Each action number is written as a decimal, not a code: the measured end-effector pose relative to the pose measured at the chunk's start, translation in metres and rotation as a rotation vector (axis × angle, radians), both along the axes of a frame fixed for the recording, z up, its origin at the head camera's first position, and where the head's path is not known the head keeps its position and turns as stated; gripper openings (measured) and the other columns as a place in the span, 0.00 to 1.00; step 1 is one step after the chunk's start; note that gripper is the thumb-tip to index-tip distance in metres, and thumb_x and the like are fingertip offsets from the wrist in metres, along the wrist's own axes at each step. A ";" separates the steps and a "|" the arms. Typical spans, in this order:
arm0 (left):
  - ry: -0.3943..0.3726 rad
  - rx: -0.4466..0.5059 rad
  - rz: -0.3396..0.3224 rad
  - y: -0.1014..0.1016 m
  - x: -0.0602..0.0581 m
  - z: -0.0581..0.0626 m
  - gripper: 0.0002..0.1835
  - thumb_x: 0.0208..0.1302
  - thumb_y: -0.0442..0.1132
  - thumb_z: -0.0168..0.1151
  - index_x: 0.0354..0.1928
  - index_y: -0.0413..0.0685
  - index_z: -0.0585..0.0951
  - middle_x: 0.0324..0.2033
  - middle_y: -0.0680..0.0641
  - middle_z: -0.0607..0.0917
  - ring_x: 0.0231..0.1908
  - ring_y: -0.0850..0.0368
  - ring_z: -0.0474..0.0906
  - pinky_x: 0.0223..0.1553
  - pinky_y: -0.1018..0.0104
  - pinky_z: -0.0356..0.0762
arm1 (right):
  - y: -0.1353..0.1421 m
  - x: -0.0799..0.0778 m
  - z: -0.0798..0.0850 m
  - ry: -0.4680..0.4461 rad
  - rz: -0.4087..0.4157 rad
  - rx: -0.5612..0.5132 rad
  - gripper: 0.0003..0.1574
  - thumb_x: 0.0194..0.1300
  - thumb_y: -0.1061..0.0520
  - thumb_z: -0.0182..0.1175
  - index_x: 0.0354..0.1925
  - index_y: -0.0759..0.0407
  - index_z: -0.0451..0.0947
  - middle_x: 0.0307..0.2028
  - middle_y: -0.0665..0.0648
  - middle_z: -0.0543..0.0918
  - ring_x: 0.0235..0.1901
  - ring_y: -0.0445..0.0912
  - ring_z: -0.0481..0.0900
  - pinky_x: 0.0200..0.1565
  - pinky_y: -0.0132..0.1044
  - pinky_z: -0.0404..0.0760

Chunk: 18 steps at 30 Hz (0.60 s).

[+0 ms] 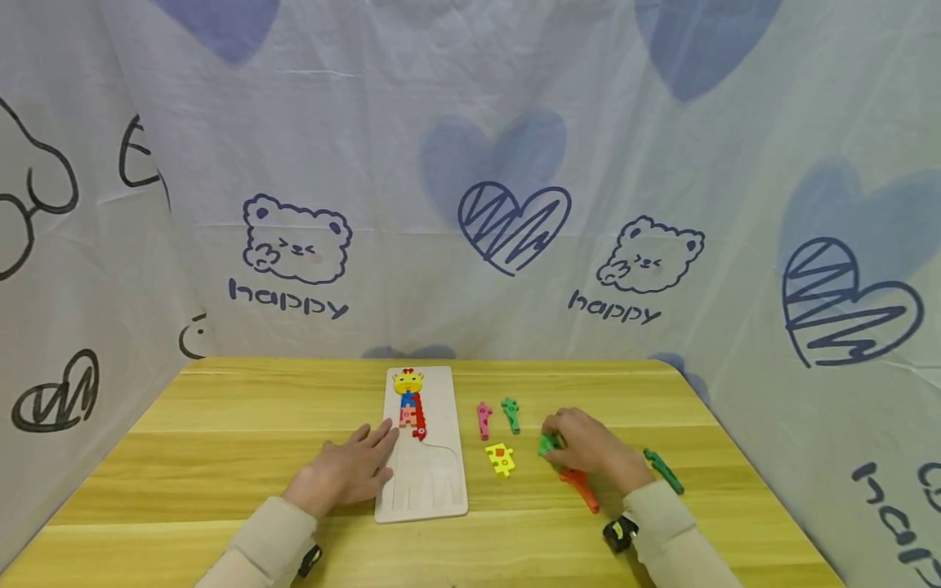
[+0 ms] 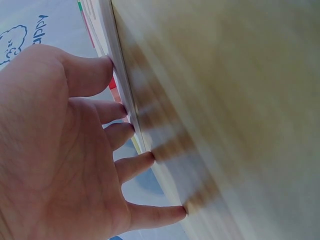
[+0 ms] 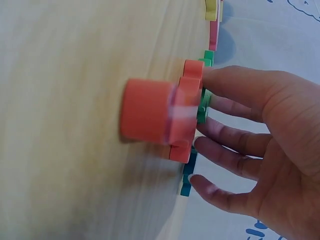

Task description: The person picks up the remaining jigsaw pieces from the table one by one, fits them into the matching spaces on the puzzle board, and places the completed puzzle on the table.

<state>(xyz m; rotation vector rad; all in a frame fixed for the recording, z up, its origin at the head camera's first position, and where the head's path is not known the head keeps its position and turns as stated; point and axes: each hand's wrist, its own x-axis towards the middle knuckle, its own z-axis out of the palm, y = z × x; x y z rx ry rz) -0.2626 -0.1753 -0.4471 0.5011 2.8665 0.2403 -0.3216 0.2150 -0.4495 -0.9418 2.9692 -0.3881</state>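
Observation:
A pale wooden puzzle board (image 1: 437, 408) lies on the table, with a yellow giraffe head (image 1: 408, 381) and blue, pink and red pieces (image 1: 419, 412) set in its upper half. My left hand (image 1: 344, 469) rests along the board's left edge, fingers extended and thumb touching the side, as the left wrist view shows. At the right, my right hand (image 1: 594, 445) pinches a light green puzzle piece (image 1: 546, 443) between thumb and fingers. In the right wrist view an orange piece (image 3: 150, 110) stands in front and partly hides the green one.
Between board and right hand lie a pink piece (image 1: 483, 420), another green piece (image 1: 510, 415) and a yellow piece (image 1: 501, 460). A dark green piece (image 1: 664, 471) lies beyond the right wrist. A printed curtain (image 1: 412, 269) hangs behind the table (image 1: 243, 408).

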 end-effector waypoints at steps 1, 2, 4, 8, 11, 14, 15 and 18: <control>-0.001 0.000 0.000 0.000 0.000 0.000 0.34 0.78 0.50 0.52 0.81 0.49 0.60 0.82 0.44 0.58 0.78 0.33 0.57 0.65 0.14 0.56 | 0.000 0.000 0.000 0.005 -0.002 0.006 0.17 0.65 0.54 0.72 0.49 0.61 0.84 0.41 0.56 0.85 0.38 0.45 0.78 0.38 0.38 0.81; -0.001 0.001 0.000 0.000 0.000 0.000 0.34 0.78 0.50 0.52 0.81 0.49 0.60 0.82 0.44 0.58 0.78 0.33 0.57 0.65 0.14 0.56 | 0.000 0.001 0.001 0.006 -0.003 0.010 0.18 0.65 0.53 0.72 0.49 0.60 0.84 0.42 0.56 0.85 0.38 0.45 0.79 0.38 0.39 0.81; -0.001 0.001 0.000 0.000 0.000 0.001 0.34 0.78 0.50 0.52 0.81 0.48 0.60 0.82 0.44 0.58 0.78 0.33 0.57 0.65 0.15 0.56 | -0.001 0.002 0.001 0.010 -0.001 0.012 0.18 0.65 0.53 0.72 0.50 0.60 0.83 0.42 0.56 0.85 0.39 0.46 0.80 0.39 0.41 0.83; -0.003 0.003 0.002 0.001 0.001 0.001 0.34 0.78 0.50 0.52 0.80 0.48 0.60 0.81 0.44 0.58 0.78 0.33 0.57 0.65 0.15 0.56 | -0.003 0.002 0.001 0.024 0.006 0.001 0.17 0.66 0.53 0.71 0.50 0.60 0.84 0.42 0.56 0.87 0.40 0.47 0.82 0.42 0.46 0.86; -0.003 0.005 0.005 0.001 0.001 0.001 0.34 0.78 0.50 0.52 0.80 0.49 0.61 0.81 0.45 0.58 0.78 0.33 0.57 0.65 0.15 0.56 | -0.005 0.001 -0.001 0.056 0.007 0.001 0.17 0.66 0.52 0.71 0.50 0.59 0.86 0.44 0.55 0.88 0.41 0.47 0.82 0.44 0.46 0.85; 0.001 0.005 0.006 0.000 0.001 0.001 0.34 0.78 0.50 0.52 0.80 0.49 0.61 0.81 0.45 0.58 0.78 0.33 0.57 0.65 0.15 0.57 | -0.009 0.001 -0.001 0.109 0.011 0.000 0.19 0.66 0.50 0.71 0.51 0.57 0.87 0.46 0.54 0.88 0.43 0.47 0.79 0.43 0.44 0.80; 0.002 0.004 0.005 0.000 0.001 0.001 0.34 0.78 0.50 0.52 0.80 0.49 0.61 0.81 0.45 0.58 0.78 0.33 0.57 0.65 0.15 0.57 | -0.010 0.001 -0.001 0.124 0.012 -0.002 0.19 0.66 0.49 0.71 0.52 0.57 0.88 0.46 0.54 0.88 0.43 0.47 0.78 0.42 0.43 0.78; 0.003 0.001 0.003 0.000 0.001 0.000 0.34 0.78 0.50 0.52 0.80 0.49 0.61 0.81 0.45 0.58 0.78 0.33 0.57 0.65 0.15 0.57 | -0.016 0.002 0.002 0.163 0.023 -0.012 0.21 0.66 0.48 0.71 0.53 0.55 0.88 0.47 0.54 0.87 0.45 0.48 0.77 0.42 0.41 0.75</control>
